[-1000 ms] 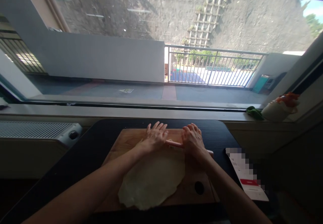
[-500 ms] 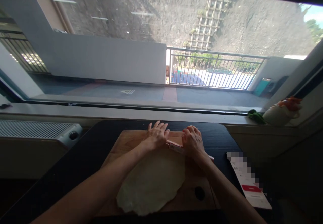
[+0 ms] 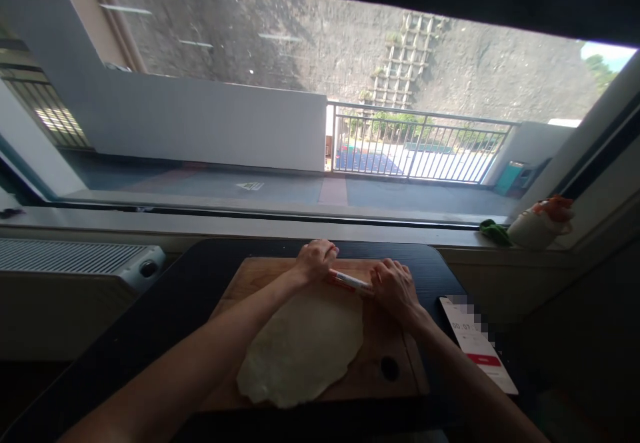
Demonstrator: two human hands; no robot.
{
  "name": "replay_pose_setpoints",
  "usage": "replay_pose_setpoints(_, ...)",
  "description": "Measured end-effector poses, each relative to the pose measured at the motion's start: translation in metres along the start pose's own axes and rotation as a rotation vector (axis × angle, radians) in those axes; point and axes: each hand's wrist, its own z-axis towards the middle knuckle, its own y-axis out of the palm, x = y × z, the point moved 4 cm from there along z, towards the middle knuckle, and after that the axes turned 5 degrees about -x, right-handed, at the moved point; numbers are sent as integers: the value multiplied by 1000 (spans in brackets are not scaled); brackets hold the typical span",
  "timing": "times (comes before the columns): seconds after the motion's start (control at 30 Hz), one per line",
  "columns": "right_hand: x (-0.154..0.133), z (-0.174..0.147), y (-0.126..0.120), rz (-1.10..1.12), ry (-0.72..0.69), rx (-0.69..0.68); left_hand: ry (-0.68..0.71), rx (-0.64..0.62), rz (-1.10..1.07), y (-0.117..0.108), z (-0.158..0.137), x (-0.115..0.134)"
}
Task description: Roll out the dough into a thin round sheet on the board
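Note:
A large, thin oval sheet of dough (image 3: pixel 305 350) lies on a wooden cutting board (image 3: pixel 240 296). Across the dough's far edge runs a slim rolling pin (image 3: pixel 353 282) with red and white print. My left hand (image 3: pixel 316 258) is closed over the pin's left end, fingers curled. Farther right, my right hand (image 3: pixel 394 284) wraps the pin with bent fingers, past the dough's right side. Both hands hide the ends of the pin, whose middle shows between them.
The board lies on a black table (image 3: pixel 200 276) beneath a window. Right of the board is a phone (image 3: pixel 477 343) with a lit screen. A radiator (image 3: pixel 80 260) stands left. A white jug (image 3: pixel 535 226) and a green cloth (image 3: pixel 495 232) rest on the sill.
My left hand has gone from spread fingers to curled ones. My right hand has slid right and slightly nearer along the pin. The view has tilted a little.

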Motion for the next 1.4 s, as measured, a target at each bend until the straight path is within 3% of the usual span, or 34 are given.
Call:
replay_pose_setpoints(0.1,0,-24,3,-9,6,-15,330,-97,-24,-2,-32,9)
replay_pose_setpoints(0.17,-2,-23,2,-4,24,-47,420,-101,34,-9,-43,12)
replay_pose_setpoints(0.27,-9,-3,-12,13,50,-49,365,-43,116,-35,-42,12)
replay_pose_setpoints(0.37,-30,15,-29,36,27,32,307,-7,136,-70,-47,3)
replay_pose_setpoints(0.5,-75,19,-20,105,-68,-25,208,-63,117,-92,-95,-30)
replay_pose_setpoints(0.6,-103,12,2,191,-117,-95,96,-191,65,-78,-140,-58)
replay_pose_setpoints(0.73,-113,-3,17,224,-96,5,-52,-191,58,-47,-162,-71)
replay_pose_setpoints(0.93,-113,-13,19,170,-134,51,-109,-23,174,-15,-138,-58)
replay_pose_setpoints(1.17,-112,41,29,213,-47,-47,-293,-147,181,-11,-94,-84)
replay_pose_setpoints(1.4,-112,-15,24,204,-216,64,-88,-21,281,-10,-134,-54)
